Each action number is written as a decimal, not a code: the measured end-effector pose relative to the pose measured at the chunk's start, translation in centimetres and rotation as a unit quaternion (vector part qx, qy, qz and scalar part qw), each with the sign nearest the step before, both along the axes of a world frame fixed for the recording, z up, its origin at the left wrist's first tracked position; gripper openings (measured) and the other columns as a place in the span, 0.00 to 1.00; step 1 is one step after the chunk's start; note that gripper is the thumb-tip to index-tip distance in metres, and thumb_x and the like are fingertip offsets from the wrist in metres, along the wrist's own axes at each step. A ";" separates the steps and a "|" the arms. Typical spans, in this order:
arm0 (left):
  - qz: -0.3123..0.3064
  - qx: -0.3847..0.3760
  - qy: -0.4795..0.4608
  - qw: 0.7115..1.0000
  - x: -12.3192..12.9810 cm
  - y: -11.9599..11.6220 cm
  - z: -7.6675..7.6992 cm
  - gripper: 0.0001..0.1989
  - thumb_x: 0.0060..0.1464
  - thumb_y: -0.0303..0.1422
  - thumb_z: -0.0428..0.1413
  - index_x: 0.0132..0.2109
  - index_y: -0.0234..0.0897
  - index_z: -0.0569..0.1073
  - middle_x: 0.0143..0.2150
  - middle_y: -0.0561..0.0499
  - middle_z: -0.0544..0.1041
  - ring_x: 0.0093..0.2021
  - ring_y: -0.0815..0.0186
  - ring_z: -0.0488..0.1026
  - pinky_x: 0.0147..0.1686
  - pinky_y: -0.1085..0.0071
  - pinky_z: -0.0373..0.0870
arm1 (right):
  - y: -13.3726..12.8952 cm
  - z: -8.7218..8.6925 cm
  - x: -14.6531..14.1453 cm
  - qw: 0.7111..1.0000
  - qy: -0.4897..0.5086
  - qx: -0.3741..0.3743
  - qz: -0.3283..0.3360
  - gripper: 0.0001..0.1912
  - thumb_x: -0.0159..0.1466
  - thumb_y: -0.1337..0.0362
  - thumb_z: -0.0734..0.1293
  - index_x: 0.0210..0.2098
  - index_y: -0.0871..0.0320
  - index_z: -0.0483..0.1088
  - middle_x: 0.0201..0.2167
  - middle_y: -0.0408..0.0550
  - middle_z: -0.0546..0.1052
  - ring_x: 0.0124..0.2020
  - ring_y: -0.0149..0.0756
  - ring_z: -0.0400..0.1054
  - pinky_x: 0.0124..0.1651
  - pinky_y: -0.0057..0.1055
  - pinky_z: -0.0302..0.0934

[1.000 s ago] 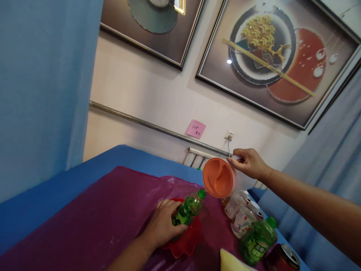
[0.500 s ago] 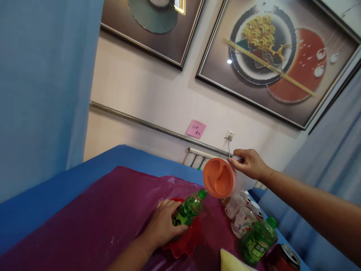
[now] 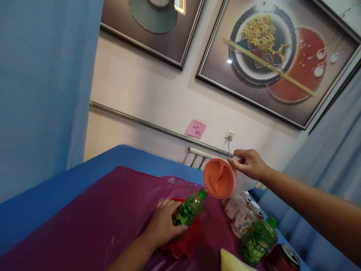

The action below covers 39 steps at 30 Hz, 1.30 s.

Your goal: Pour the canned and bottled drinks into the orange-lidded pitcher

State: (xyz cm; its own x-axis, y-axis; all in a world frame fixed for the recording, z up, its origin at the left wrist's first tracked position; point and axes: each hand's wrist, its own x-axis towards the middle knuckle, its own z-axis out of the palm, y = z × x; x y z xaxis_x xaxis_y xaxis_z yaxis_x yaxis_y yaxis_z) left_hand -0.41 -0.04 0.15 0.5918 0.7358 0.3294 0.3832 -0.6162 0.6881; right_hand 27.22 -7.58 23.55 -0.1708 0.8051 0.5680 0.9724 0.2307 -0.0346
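Blue curtain [image 3: 42, 86]: hangs along the far left side, beside the wall.
Blue surface [image 3: 124, 154]: spreads beneath a purple plastic sheet [image 3: 93, 214], showing along its far edge.
Left hand [image 3: 165, 224]: curled around the held green bottle [image 3: 190, 210], thumb on the near side, fingers mostly hidden; the grip is opened only to the bottle's width.
Red dish [image 3: 187, 241]: wavy-rimmed, on the sheet below that bottle; whether the bottle's base rests in it is hidden.
Pink note [image 3: 196, 129]: on the far wall, near the metal rail [image 3: 141, 121], with handwriting.
Jug [image 3: 244, 182]: held up beyond the dish, tipped so its orange lid [image 3: 218, 178] faces left and near, just beside the bottle's green top.
Right hand [image 3: 251, 163]: fingers folded closely about the jug's pale handle.
Yellow item [image 3: 232, 261]: at the near edge, partly out of view.
Clear jars [image 3: 243, 222]: grouped right of the dish, partly behind the jug.
Second green bottle [image 3: 258, 241]: upright, nearer than the jars.
Dark red can [image 3: 284, 258]: right of that bottle, near the surface's right edge.
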 end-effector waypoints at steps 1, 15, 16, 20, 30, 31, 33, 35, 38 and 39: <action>0.000 -0.001 0.001 1.000 0.0 0.0 0.0 0.28 0.39 0.36 0.69 0.51 0.40 0.77 0.46 0.49 0.79 0.48 0.54 0.71 0.53 0.60 0.62 | 0.0 0.0 0.0 1.000 0.001 0.000 0.001 0.24 0.63 0.49 0.63 0.19 0.54 0.52 0.16 0.37 0.54 0.19 0.27 0.48 0.24 0.28 0.42; -0.001 0.000 0.002 1.000 0.1 0.1 -0.1 0.29 0.39 0.37 0.70 0.52 0.40 0.77 0.46 0.48 0.79 0.48 0.53 0.71 0.53 0.59 0.62 | -0.3 0.2 0.0 1.000 -0.001 -0.013 -0.002 0.23 0.62 0.49 0.63 0.19 0.54 0.52 0.16 0.37 0.54 0.20 0.27 0.48 0.24 0.28 0.43; -0.001 -0.001 0.003 1.000 0.1 0.1 -0.1 0.30 0.39 0.37 0.70 0.52 0.40 0.77 0.46 0.47 0.79 0.49 0.53 0.71 0.53 0.59 0.62 | -0.3 0.2 0.0 1.000 0.000 -0.014 -0.002 0.24 0.62 0.49 0.63 0.19 0.54 0.52 0.16 0.37 0.54 0.20 0.27 0.48 0.24 0.28 0.43; -0.001 0.000 0.005 1.000 0.1 0.1 -0.1 0.29 0.39 0.37 0.70 0.52 0.39 0.77 0.46 0.47 0.79 0.49 0.53 0.71 0.53 0.60 0.62 | -0.3 0.1 0.0 1.000 0.002 -0.017 -0.005 0.24 0.62 0.48 0.63 0.19 0.53 0.52 0.16 0.37 0.54 0.20 0.27 0.48 0.24 0.28 0.44; -0.006 0.004 0.008 1.000 0.0 -0.1 0.1 0.28 0.39 0.38 0.69 0.51 0.42 0.78 0.46 0.49 0.80 0.48 0.53 0.72 0.53 0.59 0.62 | -0.1 0.1 -0.1 1.000 -0.009 -0.013 -0.004 0.25 0.63 0.48 0.64 0.19 0.54 0.52 0.16 0.37 0.54 0.20 0.27 0.48 0.24 0.28 0.43; -0.006 0.005 0.008 1.000 0.0 -0.1 0.1 0.28 0.39 0.39 0.69 0.50 0.42 0.78 0.46 0.49 0.80 0.48 0.53 0.72 0.53 0.59 0.62 | -0.1 0.0 -0.1 1.000 -0.009 -0.013 -0.004 0.24 0.63 0.48 0.64 0.19 0.54 0.52 0.16 0.37 0.55 0.20 0.27 0.48 0.24 0.28 0.43; -0.005 0.006 0.007 1.000 0.0 -0.1 0.2 0.28 0.39 0.38 0.69 0.50 0.43 0.78 0.46 0.49 0.80 0.48 0.52 0.72 0.53 0.58 0.62 | -0.1 0.0 0.0 1.000 -0.007 -0.011 -0.003 0.25 0.63 0.48 0.64 0.19 0.54 0.52 0.16 0.37 0.55 0.20 0.27 0.48 0.24 0.28 0.43; -0.009 0.007 0.005 1.000 -0.1 -0.1 0.2 0.27 0.39 0.38 0.69 0.50 0.43 0.78 0.46 0.49 0.80 0.48 0.52 0.72 0.53 0.58 0.62 | 0.0 -0.1 0.0 1.000 -0.005 -0.009 -0.001 0.25 0.63 0.48 0.64 0.19 0.54 0.52 0.16 0.37 0.55 0.20 0.27 0.48 0.24 0.28 0.43; -0.007 0.004 0.003 1.000 0.0 -0.1 0.2 0.28 0.39 0.37 0.69 0.51 0.42 0.77 0.46 0.48 0.80 0.49 0.52 0.72 0.54 0.58 0.62 | 0.0 -0.1 0.0 1.000 -0.006 -0.008 -0.001 0.25 0.62 0.48 0.64 0.19 0.54 0.51 0.15 0.37 0.55 0.19 0.27 0.48 0.24 0.28 0.43; -0.006 0.004 0.004 1.000 0.0 -0.1 0.2 0.28 0.39 0.37 0.70 0.51 0.42 0.77 0.46 0.48 0.80 0.48 0.52 0.72 0.53 0.58 0.62 | 0.0 -0.1 0.0 1.000 -0.006 -0.008 -0.002 0.25 0.62 0.48 0.64 0.19 0.54 0.51 0.15 0.37 0.55 0.19 0.27 0.48 0.24 0.28 0.43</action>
